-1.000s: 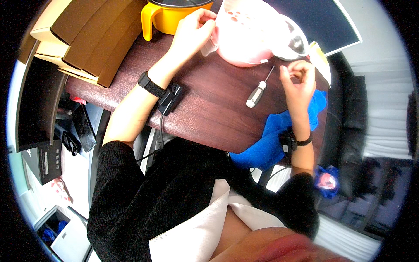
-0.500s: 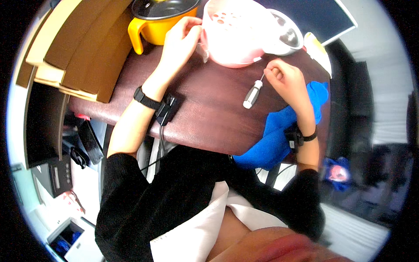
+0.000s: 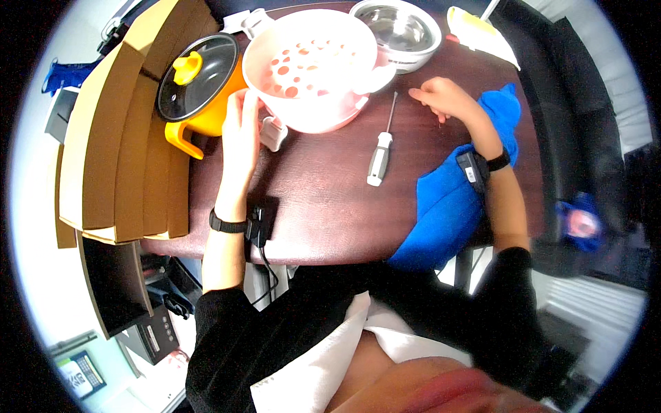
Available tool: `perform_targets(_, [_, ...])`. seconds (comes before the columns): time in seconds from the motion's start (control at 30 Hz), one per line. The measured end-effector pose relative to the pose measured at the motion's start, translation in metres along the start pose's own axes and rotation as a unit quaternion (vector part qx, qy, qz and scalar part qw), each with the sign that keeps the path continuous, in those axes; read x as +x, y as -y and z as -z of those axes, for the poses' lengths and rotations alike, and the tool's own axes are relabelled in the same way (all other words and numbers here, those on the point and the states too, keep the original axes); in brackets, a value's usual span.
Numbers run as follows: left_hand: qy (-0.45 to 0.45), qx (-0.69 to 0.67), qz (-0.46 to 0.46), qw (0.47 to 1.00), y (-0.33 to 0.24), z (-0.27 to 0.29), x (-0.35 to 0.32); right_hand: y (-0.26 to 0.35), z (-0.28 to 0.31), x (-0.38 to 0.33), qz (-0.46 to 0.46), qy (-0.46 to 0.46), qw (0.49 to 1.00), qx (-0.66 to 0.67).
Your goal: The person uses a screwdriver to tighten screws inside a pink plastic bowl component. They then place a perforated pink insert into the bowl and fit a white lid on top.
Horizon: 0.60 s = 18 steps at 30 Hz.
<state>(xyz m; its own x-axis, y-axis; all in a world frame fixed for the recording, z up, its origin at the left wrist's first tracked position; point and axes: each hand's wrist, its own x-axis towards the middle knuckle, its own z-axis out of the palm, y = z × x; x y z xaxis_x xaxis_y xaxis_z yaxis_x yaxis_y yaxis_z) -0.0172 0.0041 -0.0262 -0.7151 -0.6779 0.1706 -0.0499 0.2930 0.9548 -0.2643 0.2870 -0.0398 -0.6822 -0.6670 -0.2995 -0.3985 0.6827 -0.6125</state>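
Note:
My left hand [image 3: 242, 124] reaches between a pink strainer basket [image 3: 310, 113] and a yellow pot [image 3: 231, 113]. Its fingers are stretched out and lie against or very near the basket's left wall; contact is hard to judge. Several holes show in the basket's base, and a pale handle piece [image 3: 273, 134] hangs beside my wrist. To the right, my right hand [image 3: 444, 100] hovers over the table with curled fingers; whether something small is pinched in them is hidden. A screwdriver [image 3: 380, 155] with a grey and white handle lies left of that hand, apart from it.
A steel bowl [image 3: 406, 34] stands behind the basket. The pot bears a dark lid [image 3: 213, 76] with a yellow knob. Cardboard boxes [image 3: 113, 138] line the left side. Blue cloth [image 3: 447, 206] lies under my right forearm. A white and yellow item [image 3: 482, 34] sits far right.
The whole view has shifted, showing more of the basket, bowl and pot. My right hand has come away from the screwdriver's shaft. My left hand's fingers have straightened beside the basket.

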Motion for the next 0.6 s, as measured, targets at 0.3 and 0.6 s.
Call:
perform_targets(0.3, [0.034,-0.004,0.017,0.999,-0.017,0.003,-0.007,-0.015,-0.003,0.019,-0.008,-0.103,0.977,0.189])
perform_targets(0.6, [0.015,-0.07,-0.014,0.997,-0.009,-0.003,-0.008,-0.023,-0.005,0.025,0.005,-0.111,0.967,0.229])
